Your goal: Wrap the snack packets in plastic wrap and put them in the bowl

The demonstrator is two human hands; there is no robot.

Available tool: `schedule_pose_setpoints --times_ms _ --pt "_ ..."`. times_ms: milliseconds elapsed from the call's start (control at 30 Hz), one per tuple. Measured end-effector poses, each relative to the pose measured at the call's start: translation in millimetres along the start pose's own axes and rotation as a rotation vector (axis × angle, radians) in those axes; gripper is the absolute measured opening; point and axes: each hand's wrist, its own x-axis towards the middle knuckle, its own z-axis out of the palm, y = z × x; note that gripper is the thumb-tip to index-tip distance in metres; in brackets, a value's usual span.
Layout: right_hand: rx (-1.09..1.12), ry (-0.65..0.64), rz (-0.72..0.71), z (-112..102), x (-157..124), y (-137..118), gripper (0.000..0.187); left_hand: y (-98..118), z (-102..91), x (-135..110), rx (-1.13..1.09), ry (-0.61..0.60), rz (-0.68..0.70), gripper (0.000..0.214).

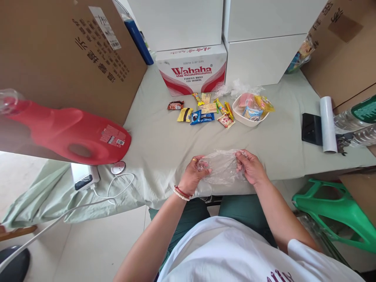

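Observation:
A clear plastic bag [221,166] is stretched between my hands above the front edge of the cloth-covered table. My left hand [194,172], with a ring and a beaded bracelet, grips its left side. On the other side, my right hand [249,166] pinches the bag between thumb and fingers. Beyond them lie several small wrapped snacks, among them a blue packet [202,117], a yellow packet [185,114] and a red-brown packet [175,105]. To their right stands a white bowl [248,122] holding a few wrapped snacks, one yellow packet [263,103] leaning over its rim.
A Wahaba-style water carton [192,72] lettered "Wahaha" stands at the back beside white boxes [258,58]. A red jug [76,137] and a power bank [84,177] with a cable are left. A phone [311,128], white roll [328,124] and green stool [331,207] are right.

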Motion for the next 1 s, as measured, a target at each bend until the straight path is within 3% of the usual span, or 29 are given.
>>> schedule_pose_setpoints --times_ms 167,333,400,433,500,567,600,633,667,767,800,900,1000 --pt "-0.073 0.044 -0.071 -15 2 -6 0.051 8 -19.1 4 -0.065 0.054 0.033 0.05" --pt "-0.179 0.104 -0.091 -26 2 3 0.055 12 -26.1 8 -0.209 0.098 0.045 0.055" --pt "-0.28 0.038 -0.13 -33 -6 -3 0.053 12 -26.1 8 -0.245 0.129 0.05 0.057" --pt "-0.351 -0.066 -0.151 -39 -13 -10 0.05 13 -26.3 7 -0.26 0.151 0.063 0.058" --pt "-0.502 -0.433 -0.161 -54 -26 -32 0.045 15 -27.5 3 -0.288 0.175 0.095 0.056" --pt "-0.615 -0.839 -0.12 -69 -34 -59 0.046 22 -28.1 -5 -0.306 0.127 0.106 0.052" --pt "-0.64 -0.947 -0.102 -74 -36 -70 0.047 26 -27.6 -11 -0.311 0.082 0.104 0.05" --pt "-0.634 -0.958 -0.102 -76 -35 -77 0.048 31 -26.2 -16 -0.314 0.031 0.102 0.047" --pt "-0.598 -0.883 -0.119 -75 -32 -81 0.048 35 -24.0 -21 -0.315 -0.016 0.102 0.044" --pt "-0.38 -0.565 -0.131 -48 -15 -65 0.058 44 -14.6 -31 -0.308 -0.105 0.12 0.04" --pt "-0.316 -0.551 -0.083 -33 -9 -54 0.066 45 -11.8 -32 -0.297 -0.118 0.12 0.04" --pt "-0.212 -0.68 0.103 8 3 -21 0.082 43 -10.6 -32 -0.257 -0.102 0.107 0.045" --pt "-0.152 -0.581 0.127 29 12 -5 0.057 36 -22.6 -30 -0.207 -0.071 0.07 0.057"
